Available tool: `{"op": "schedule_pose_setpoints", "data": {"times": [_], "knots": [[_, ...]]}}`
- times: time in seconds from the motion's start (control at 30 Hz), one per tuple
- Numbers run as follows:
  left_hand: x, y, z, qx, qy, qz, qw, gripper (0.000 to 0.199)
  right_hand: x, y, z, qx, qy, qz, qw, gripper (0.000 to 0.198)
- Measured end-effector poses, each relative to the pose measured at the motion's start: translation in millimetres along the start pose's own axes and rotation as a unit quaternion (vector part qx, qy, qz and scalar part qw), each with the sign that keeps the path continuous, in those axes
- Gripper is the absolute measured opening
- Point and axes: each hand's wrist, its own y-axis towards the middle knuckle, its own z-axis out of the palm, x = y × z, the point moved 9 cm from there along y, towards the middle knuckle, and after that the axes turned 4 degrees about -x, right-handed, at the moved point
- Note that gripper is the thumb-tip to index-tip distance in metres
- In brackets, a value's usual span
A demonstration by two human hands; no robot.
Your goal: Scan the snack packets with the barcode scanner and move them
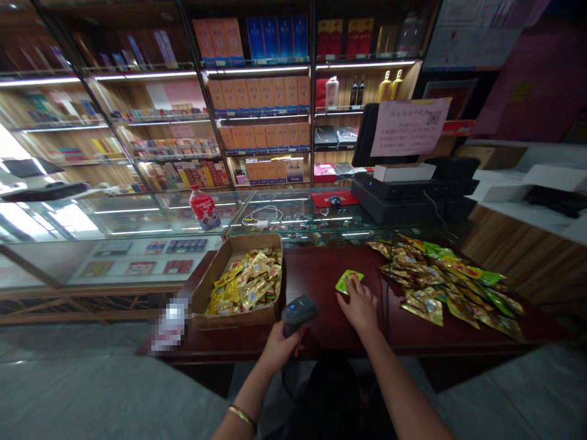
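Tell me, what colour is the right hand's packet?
The packet is mostly green, clearest in the head view.

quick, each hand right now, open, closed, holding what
Left hand: closed around the handheld scanner.
Right hand: at the green packet; whether gripping cannot be told.

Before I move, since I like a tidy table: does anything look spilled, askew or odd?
Nothing looks plainly spilled or damaged. The loose pile of packets on the right of the table looks untidy, overlapping at mixed angles, while more packets sit in a cardboard box.
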Motion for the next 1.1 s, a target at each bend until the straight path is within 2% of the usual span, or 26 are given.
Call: {"op": "schedule_pose_setpoints", "data": {"times": [0.1, 0.2, 0.27, 0.33, 0.4, 0.43, 0.67, 0.87, 1.1], "knots": [[-3, 0, -1, -0.006, 0.026, 0.015, 1.000, 0.047, -1, 1, 6, 0.001, 0.074, -0.022, 0.997, 0.042], [-3, 1, -1, -0.007, 0.036, 0.018, 0.999, 0.049, -13, 0, 6, -0.021, 0.203, 0.014, 0.979, 0.047], [-3, 1, -1, -0.007, 0.035, 0.013, 0.999, 0.050, -27, -2, 12, -0.012, 0.315, 0.084, 0.945, 0.053], [-3, 1, -1, -0.007, 0.033, 0.008, 0.999, 0.050, -42, -4, 23, 0.007, 0.411, 0.161, 0.897, 0.059], [-4, 0, -1, -0.001, 0.032, 0.006, 0.999, 0.048, -51, -4, 30, 0.016, 0.459, 0.207, 0.864, 0.061], [-4, 0, -1, 0.002, 0.033, 0.008, 0.999, 0.048, -53, -3, 32, 0.018, 0.468, 0.214, 0.857, 0.061], [-5, -1, 0, 0.011, 0.058, 0.020, 0.998, 0.046, -51, -2, 31, 0.024, 0.475, 0.210, 0.854, 0.059], [-11, -6, 5, 0.037, 0.083, 0.027, 0.995, 0.049, -36, -3, 23, 0.055, 0.509, 0.175, 0.841, 0.059], [-9, -8, 4, 0.037, 0.092, 0.033, 0.994, 0.047, -30, -1, 23, 0.081, 0.511, 0.158, 0.841, 0.058]]}}
